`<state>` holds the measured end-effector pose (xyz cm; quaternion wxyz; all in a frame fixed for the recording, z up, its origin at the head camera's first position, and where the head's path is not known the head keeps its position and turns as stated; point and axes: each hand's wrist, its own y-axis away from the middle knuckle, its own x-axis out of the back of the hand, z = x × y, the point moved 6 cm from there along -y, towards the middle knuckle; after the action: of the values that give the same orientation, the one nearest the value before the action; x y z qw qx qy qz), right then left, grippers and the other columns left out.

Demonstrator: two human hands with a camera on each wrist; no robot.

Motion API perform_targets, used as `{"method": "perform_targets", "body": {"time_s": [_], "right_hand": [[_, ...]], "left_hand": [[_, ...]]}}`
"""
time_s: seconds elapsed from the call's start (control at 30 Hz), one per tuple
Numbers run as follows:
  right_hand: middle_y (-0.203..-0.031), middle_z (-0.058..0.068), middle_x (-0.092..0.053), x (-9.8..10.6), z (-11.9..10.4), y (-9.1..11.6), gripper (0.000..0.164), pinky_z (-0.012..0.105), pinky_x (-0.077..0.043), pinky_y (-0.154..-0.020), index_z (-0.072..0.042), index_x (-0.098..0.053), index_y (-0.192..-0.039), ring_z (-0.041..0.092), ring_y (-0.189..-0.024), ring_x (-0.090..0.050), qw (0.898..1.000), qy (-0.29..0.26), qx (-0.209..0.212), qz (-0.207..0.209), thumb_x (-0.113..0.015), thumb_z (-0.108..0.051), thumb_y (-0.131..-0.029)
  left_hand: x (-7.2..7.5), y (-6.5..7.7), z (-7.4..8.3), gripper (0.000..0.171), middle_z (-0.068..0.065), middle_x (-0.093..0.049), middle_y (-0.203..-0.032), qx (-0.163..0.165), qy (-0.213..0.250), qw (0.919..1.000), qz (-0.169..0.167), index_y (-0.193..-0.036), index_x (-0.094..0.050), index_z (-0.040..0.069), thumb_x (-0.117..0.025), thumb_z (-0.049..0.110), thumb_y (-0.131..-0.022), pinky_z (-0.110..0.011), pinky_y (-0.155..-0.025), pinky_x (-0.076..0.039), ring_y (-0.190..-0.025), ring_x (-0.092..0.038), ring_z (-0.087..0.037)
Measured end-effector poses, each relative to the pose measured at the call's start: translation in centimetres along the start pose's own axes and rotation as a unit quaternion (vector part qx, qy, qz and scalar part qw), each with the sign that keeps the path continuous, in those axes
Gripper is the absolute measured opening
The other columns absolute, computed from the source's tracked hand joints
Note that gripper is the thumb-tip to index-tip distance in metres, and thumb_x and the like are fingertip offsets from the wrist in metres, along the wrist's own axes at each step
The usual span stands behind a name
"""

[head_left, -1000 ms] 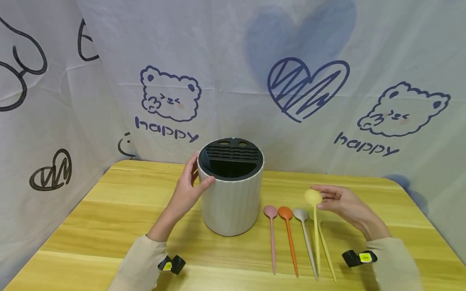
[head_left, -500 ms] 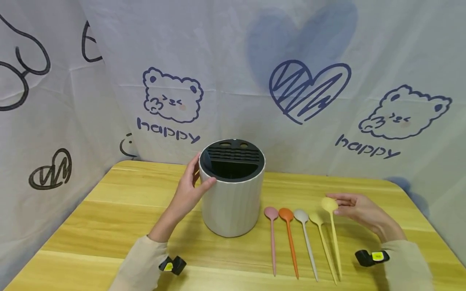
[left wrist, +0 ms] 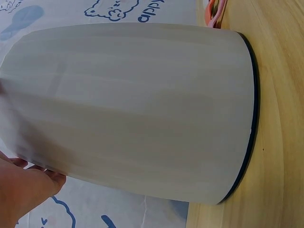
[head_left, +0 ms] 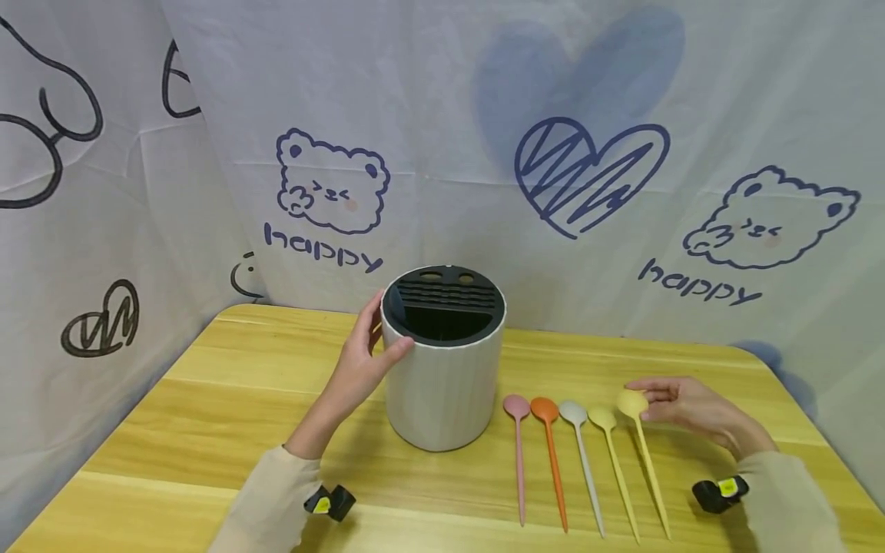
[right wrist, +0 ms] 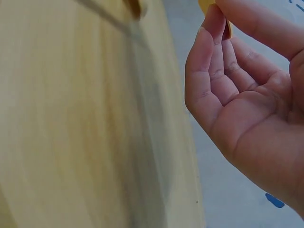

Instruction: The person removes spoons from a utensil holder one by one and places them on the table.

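Note:
My left hand (head_left: 362,361) holds the left side of a white ribbed utensil holder (head_left: 442,392), thumb toward the front and fingers round the far side. The holder stands upright and has a black slotted lid (head_left: 449,299). In the left wrist view its pale wall (left wrist: 133,104) fills most of the frame. My right hand (head_left: 698,411) pinches the bowl of a yellow spoon (head_left: 650,461) between thumb and fingers; its handle slants down toward the front of the table. The right wrist view shows only a bit of that bowl at the fingertips.
Left of the held spoon lie a pale yellow spoon (head_left: 615,461), a light grey spoon (head_left: 582,453), an orange spoon (head_left: 551,453) and a pink spoon (head_left: 518,453), side by side. They rest on a wooden table (head_left: 207,430) before a printed cloth (head_left: 449,138).
My right hand has moved right and toward me with the yellow spoon, from over the pale yellow one to its right. My left hand stays on the utensil holder.

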<state>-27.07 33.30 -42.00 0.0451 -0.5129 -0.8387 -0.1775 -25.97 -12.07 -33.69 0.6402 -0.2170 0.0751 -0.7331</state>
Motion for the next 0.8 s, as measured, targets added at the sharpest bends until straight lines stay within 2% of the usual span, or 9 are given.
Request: {"method": "perform_targets", "body": {"time_s": [0.2, 0.43, 0.8], "right_hand": [[-0.1, 0.007, -0.053, 0.1, 0.8, -0.2, 0.064, 0.027, -0.053, -0.073, 0.016, -0.04, -0.136, 0.013, -0.086, -0.053, 0.999, 0.045, -0.016, 0.003, -0.07, -0.009, -0.086], [-0.099, 0.006, -0.057, 0.3, 1.7, -0.4, 0.061, 0.027, -0.054, -0.074, 0.018, -0.039, -0.135, 0.012, -0.084, -0.057, 1.0, 0.019, -0.02, -0.015, -0.069, -0.006, -0.087], [-0.113, 0.008, -0.062, 0.3, 2.4, -1.0, 0.059, 0.028, -0.054, -0.08, 0.021, -0.04, -0.132, 0.012, -0.092, -0.059, 0.998, 0.05, -0.008, -0.027, -0.069, -0.006, -0.087]], "left_hand": [[0.0, -0.1, -0.1, 0.08, -0.013, -0.019, -0.158, -0.003, 0.006, 1.0, 0.0, -0.153, -0.018, 0.005, -0.064, 0.022, -0.09, -0.045, -0.114, -0.023, -0.142, -0.024, -0.031], [0.0, -0.1, -0.2, 0.079, -0.013, -0.02, -0.158, -0.005, 0.012, 0.9999, -0.001, -0.153, -0.018, 0.005, -0.064, 0.021, -0.09, -0.044, -0.115, -0.022, -0.142, -0.025, -0.03], [0.0, 0.1, -0.1, 0.079, -0.013, -0.02, -0.157, -0.011, 0.013, 0.9999, -0.002, -0.153, -0.018, 0.004, -0.064, 0.021, -0.09, -0.045, -0.114, -0.023, -0.141, -0.025, -0.031]]}}
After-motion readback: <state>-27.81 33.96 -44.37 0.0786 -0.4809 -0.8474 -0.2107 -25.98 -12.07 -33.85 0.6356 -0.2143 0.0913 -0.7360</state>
